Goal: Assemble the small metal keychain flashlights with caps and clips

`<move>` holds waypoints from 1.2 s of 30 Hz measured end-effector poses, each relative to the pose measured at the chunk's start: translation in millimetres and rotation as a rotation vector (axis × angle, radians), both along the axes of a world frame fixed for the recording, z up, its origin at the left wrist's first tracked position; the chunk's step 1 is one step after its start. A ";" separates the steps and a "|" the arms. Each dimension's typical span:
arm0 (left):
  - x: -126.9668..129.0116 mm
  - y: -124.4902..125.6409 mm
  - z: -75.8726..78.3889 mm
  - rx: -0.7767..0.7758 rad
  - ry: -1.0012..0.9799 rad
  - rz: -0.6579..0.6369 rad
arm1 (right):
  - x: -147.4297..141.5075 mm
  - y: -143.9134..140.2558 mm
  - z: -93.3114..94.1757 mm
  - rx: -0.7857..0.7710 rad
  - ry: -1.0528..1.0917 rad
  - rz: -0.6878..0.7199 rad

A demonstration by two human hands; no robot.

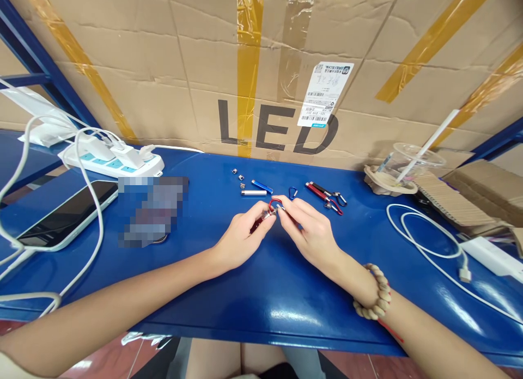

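In front of me, my left hand (241, 234) and my right hand (308, 229) meet with their fingertips closed. Between them is a small red carabiner (276, 200), pinched by the right fingers. The left fingers grip a small dark-red tube (255, 224), mostly hidden by the hand, with a shiny metal part at its end. Just beyond the hands lie a blue tube (262, 187), a silver tube (254, 193) and a blue carabiner (293, 192). Several small metal pieces (241, 177) are left of them. To the right, red and black tubes (318, 191) lie with carabiners attached.
A big cardboard box (196, 68) stands along the back of the blue table (245, 303). At left are a power strip (134, 164), a phone (69, 215) and white cables. At right are a plastic cup (412, 158) in a carton holder, a coiled white cable (425, 251) and cardboard.
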State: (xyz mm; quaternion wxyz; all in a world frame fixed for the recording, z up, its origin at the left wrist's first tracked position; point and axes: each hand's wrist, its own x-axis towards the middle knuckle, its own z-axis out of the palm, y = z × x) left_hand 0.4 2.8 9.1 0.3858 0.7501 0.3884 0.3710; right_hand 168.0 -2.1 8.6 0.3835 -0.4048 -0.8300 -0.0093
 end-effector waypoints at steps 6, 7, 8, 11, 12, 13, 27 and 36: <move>-0.4 0.5 2.5 -0.042 -0.044 0.053 | 0.9 1.6 -0.2 -0.014 -0.003 -0.006; -0.5 0.9 2.4 -0.045 -0.042 0.068 | 1.1 1.9 -0.2 -0.032 -0.003 -0.010; -0.6 1.4 2.0 -0.044 -0.034 0.081 | 1.3 2.2 -0.2 -0.057 0.003 -0.011; -1.0 3.1 -1.0 -0.028 0.017 0.089 | 1.3 2.1 0.5 -0.182 0.063 0.007; -1.1 3.8 -2.4 -0.016 0.032 0.081 | 1.0 1.9 0.9 -0.238 0.094 0.020; -1.0 4.5 -3.9 -0.003 0.044 0.071 | 0.7 1.7 1.3 -0.297 0.124 0.039; 1.7 4.2 -5.7 -0.025 -0.132 0.119 | 1.3 7.1 5.7 -0.577 0.212 0.093; 0.7 3.3 -7.2 -0.030 -0.133 -0.074 | -10.1 0.1 0.3 -1.053 0.497 0.359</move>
